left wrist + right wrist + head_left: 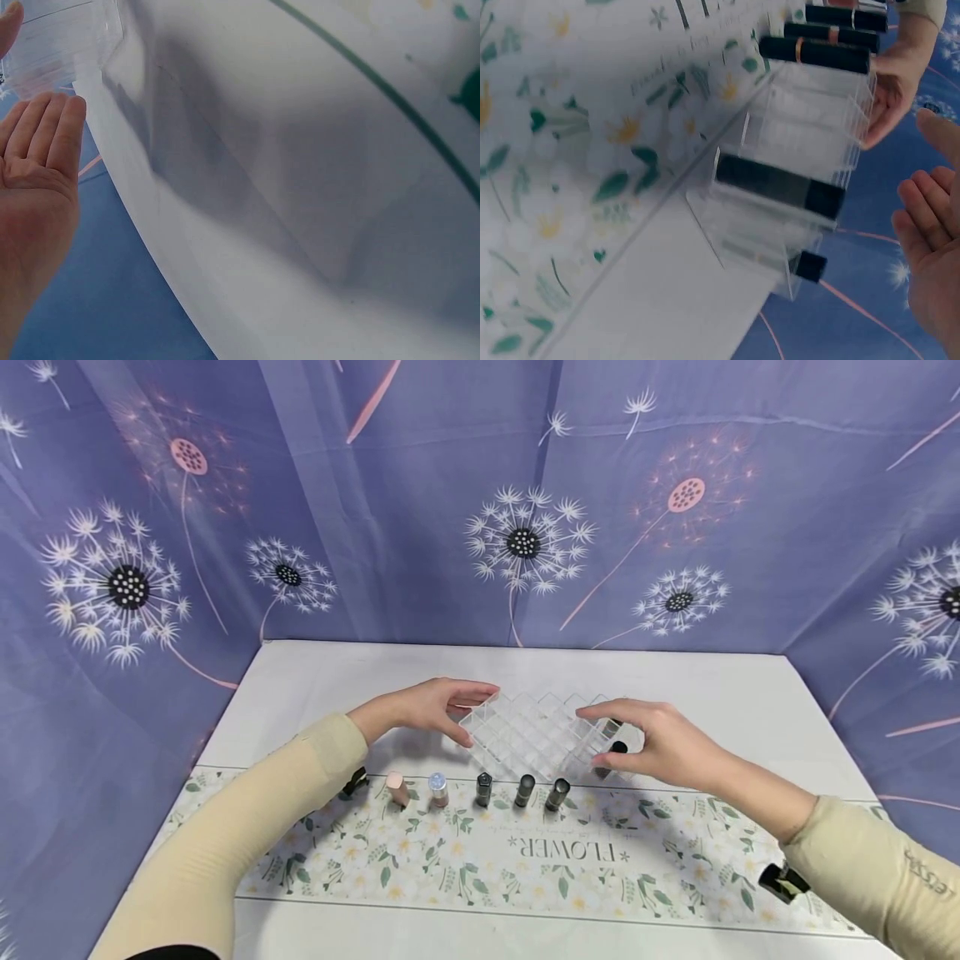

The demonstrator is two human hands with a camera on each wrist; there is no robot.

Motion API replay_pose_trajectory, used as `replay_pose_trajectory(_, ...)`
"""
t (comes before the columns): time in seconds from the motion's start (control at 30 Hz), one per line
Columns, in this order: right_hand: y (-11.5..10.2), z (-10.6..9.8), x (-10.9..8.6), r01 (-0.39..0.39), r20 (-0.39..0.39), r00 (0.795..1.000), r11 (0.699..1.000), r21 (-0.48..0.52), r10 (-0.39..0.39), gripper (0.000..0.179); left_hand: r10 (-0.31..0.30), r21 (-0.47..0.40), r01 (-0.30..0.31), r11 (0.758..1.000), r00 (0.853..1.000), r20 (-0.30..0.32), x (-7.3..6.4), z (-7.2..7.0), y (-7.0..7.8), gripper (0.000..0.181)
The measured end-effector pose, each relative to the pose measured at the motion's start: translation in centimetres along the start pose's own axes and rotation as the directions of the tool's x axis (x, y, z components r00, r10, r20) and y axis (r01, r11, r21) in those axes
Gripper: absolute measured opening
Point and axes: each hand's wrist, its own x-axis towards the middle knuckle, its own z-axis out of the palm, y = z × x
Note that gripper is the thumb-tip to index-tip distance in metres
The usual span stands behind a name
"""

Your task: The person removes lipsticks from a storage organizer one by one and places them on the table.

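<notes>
A clear plastic lipstick organizer [528, 735] with a grid of compartments sits on the white table. My left hand [427, 703] is at its left end, fingers extended and thumb apart, near or touching the corner. Around the right end is my right hand [663, 745], its fingers spread and, in the right wrist view, apart from the organizer. Two dark lipsticks stand in right-end compartments: a black one [780, 184] and another with a black end [808, 266]. In front stand a pink lipstick [397, 788], a blue-topped tube [438, 789] and three black lipsticks [524, 791].
A floral runner [570, 893] printed with "FLOWER" crosses the table [315, 672]. Purple dandelion-print cloth [420, 527] hangs behind and at both sides. Black wrist-worn pieces [783, 882] show under the sleeves.
</notes>
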Motion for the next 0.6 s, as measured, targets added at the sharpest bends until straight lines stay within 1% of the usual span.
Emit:
replay_pose_trajectory(0.2, 1.0, -1.0, 0.7, -0.01, -0.007, 1.0, 1.0, -0.026, 0.01, 0.062, -0.021, 0.001, 0.021, 1.0, 1.0, -0.004, 0.0, 0.0, -0.2, 0.098)
replay_pose_trajectory(0.3, 1.6, -1.3, 0.9, -0.023, -0.002, 1.0, 0.999, -0.032, 0.023, 0.062, -0.021, -0.005, 0.021, 1.0, 1.0, -0.003, -0.1, 0.0, -0.2, 0.098)
replay_pose_trajectory(0.6, 2.8, -1.3, 1.5, -0.105, 0.044, 0.993, 0.994, -0.015, 0.105, 0.061, -0.011, -0.003, 0.011, 1.0, 1.0, 0.002, 0.0, 0.0, -0.1, 0.098)
